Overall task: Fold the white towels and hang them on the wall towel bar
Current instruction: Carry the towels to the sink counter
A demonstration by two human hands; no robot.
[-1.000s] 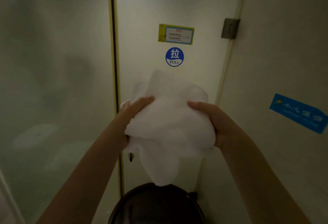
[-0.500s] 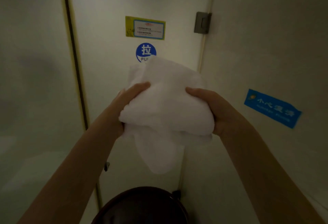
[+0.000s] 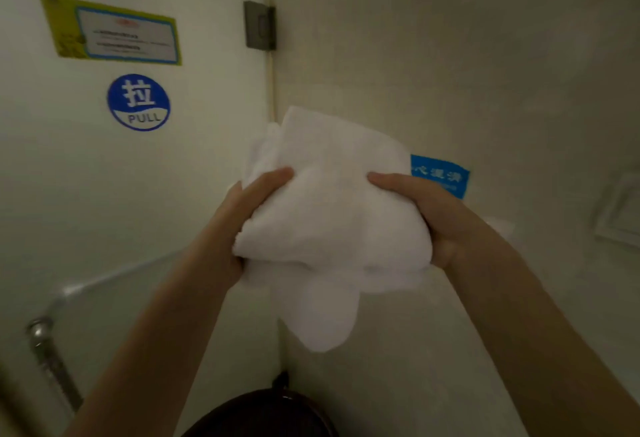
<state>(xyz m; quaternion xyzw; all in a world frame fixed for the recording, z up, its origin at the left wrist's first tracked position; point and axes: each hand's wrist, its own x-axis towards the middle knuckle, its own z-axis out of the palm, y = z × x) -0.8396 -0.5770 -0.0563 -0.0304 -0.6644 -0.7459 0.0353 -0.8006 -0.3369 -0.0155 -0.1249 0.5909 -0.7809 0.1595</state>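
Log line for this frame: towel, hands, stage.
bunched white cloth towel: mid-air, one end hanging | left hand: grips its left side | right hand: grips its right side | stage: not yet hung

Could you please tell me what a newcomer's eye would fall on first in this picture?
First comes the bundled white towel at centre, gripped on either side by the left hand and right hand. Next is the round blue PULL sticker on the door at upper left, just below a yellow notice.
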